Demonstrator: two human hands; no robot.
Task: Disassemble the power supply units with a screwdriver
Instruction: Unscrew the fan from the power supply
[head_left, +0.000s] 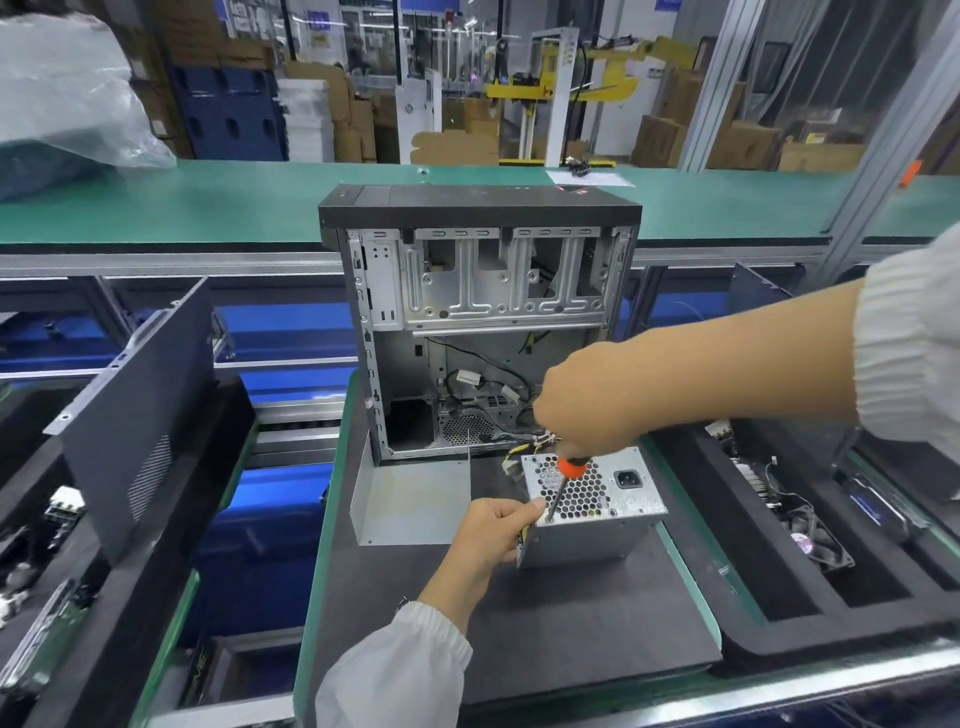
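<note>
Head view: power supply unit (592, 514) within left grip (496, 530)

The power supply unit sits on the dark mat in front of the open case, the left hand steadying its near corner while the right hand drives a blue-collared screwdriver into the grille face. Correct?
Not quite. The head view shows the screwdriver has an orange collar, not blue. The rest holds: the power supply unit sits on the dark mat before the open case, the left hand steadying its near corner, the right hand driving the tool into the grille face.
</note>
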